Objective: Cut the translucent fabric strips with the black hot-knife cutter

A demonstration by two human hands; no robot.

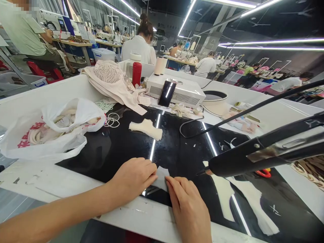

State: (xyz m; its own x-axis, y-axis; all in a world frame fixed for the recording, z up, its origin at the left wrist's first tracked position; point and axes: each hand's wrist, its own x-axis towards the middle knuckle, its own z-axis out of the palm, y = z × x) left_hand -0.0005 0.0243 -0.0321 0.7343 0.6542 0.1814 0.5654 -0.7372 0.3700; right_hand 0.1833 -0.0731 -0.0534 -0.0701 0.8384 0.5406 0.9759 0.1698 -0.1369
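Left hand (136, 175) and right hand (191, 204) pinch a white fabric piece (162, 179), near side of the desk (50, 179). Looks mid-step tbh; can't tell if the cream cutouts (224, 195) at right are done.

there were two near hands (135, 177), one held piece (162, 177), one phone (167, 93), one red bottle (137, 74) and one white bag (68, 152).

A phone (167, 93) leans against a white vented box (188, 96), with a thread spool (159, 65) on top and a red bottle (137, 74) near its left end. A plastic bag (50, 150) holding fabric (37, 136) lies farther left, below a bundle of pale garments (111, 82).
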